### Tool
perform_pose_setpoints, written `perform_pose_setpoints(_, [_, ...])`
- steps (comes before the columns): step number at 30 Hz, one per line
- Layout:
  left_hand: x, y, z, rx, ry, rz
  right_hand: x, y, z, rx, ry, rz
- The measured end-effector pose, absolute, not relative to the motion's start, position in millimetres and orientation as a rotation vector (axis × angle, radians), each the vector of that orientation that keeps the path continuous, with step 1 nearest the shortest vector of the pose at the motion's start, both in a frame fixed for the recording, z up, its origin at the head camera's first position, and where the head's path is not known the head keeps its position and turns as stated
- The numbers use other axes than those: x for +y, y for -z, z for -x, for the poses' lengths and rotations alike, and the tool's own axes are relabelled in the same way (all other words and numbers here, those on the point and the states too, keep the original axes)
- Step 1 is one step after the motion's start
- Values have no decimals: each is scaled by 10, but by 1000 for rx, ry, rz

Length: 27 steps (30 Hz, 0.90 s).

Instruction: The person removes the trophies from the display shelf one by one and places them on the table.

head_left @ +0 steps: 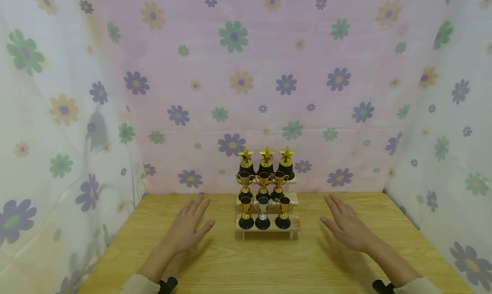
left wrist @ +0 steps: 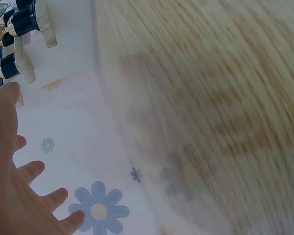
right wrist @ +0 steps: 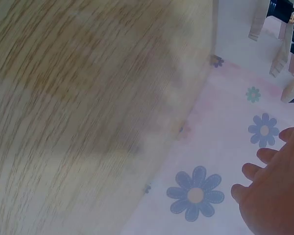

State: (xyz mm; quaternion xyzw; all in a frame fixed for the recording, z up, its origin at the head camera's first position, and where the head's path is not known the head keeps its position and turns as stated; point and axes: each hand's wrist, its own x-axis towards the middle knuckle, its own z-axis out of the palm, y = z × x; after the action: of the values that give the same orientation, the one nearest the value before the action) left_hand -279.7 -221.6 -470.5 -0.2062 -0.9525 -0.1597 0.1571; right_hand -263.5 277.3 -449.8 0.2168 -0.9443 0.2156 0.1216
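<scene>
A small three-tier wooden stand point(head_left: 267, 230) sits near the back middle of the table. Three gold star trophies point(head_left: 267, 158) with black bases line its top tier. Three gold cup trophies point(head_left: 263, 182) fill the middle tier. On the lowest tier, a silver cup trophy point(head_left: 263, 206) stands between a gold cup point(head_left: 245, 206) on the left and another gold cup point(head_left: 284, 206) on the right. My left hand point(head_left: 187, 227) is held left of the stand, fingers extended and thumb apart. On the opposite side my right hand point(head_left: 347, 228) mirrors it. Neither hand touches a trophy.
The wooden table point(head_left: 269, 268) runs back to a pink flowered cloth point(head_left: 253, 63). Flowered cloth also hangs along the left side point(head_left: 57, 136) and the right side point(head_left: 453, 127). Black wrist straps show at both sleeves.
</scene>
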Motion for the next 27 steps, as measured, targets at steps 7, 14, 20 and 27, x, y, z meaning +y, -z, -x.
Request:
perform_pose_setpoints(7, [-2143,4709,2777,-2716,525,586,2723,4504,2641,-2746,-689,-653])
perform_pose_setpoints(14, [-2097,4716,2786,-2703,582,611,2654,4505,2680,-2748,-749,-648])
perform_pose_setpoints(20, [-2046,4729,2792,-2693,718,626,2578,4489,2696,-2731,-809,-669])
perform_pose_setpoints(27, [-1998,4735,2787,-2737,906,611,2506,4488,2734,-2710,-824,-685])
